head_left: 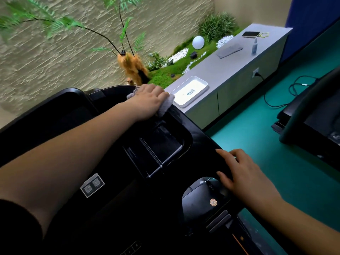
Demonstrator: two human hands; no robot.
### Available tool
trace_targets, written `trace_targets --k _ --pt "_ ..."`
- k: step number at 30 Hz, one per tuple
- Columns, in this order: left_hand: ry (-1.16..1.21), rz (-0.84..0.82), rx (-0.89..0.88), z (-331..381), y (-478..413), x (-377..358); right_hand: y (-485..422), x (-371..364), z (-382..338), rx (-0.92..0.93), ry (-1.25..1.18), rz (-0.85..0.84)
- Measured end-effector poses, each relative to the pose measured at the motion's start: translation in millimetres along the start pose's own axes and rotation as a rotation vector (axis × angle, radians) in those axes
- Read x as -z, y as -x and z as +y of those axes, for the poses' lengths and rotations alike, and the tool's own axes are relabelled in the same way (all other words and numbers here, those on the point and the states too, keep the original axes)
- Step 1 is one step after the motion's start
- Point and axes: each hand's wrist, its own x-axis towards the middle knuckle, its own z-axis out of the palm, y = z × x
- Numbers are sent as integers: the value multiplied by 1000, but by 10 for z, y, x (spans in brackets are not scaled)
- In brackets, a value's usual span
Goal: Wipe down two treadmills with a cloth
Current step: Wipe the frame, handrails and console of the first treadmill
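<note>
Far left: rough, pale stone-textured wall (46, 57), with green fern fronds (55, 24) hanging across it on thin black stems.

Lower left to centre: black treadmill console (114, 199), glossy, with a rectangular recess (161, 144) in its upper face and a small grey two-button panel (92, 184) below it.

The left forearm reaches diagonally across the console. The left hand (149, 102) is palm down on the cloth (166, 105), a pale grey wad. Its fingers are bent over the cloth and grip it against the console's top rim, and cloth shows on both sides of the hand.

Behind the console: moss bed (165, 74) with white pebbles (179, 53) and a white globe lamp (198, 42).

Centre right: grey cabinet counter (220, 69) running along the bed. On it, from near to far, are a white tray (207, 86), a flat grey folded sheet (229, 50), a small spray bottle (254, 46) standing upright, and a phone (250, 34). A wall socket (256, 72) on the cabinet front has a plug in it.

The right hand (244, 173) is relaxed and holds nothing. Its fingers are spread and rest flat on the console's right edge.

Right: teal floor (257, 126) with a black cable (276, 100) looped on it. A second treadmill (316, 118), dark, is cut off by the right edge and stands well apart from the first.
</note>
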Motion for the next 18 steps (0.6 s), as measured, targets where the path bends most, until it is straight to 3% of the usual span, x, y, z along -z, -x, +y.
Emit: trace_targets --k 10,15,18 --pt "-73 -12 -331 982 -4 -63 4 27 -29 -16 -1 -10" --pt "22 8 -451 729 -103 -61 2 24 -29 -48 5 -21" --pt "79 -61 -390 422 -149 46 12 40 -41 -45 17 -18"
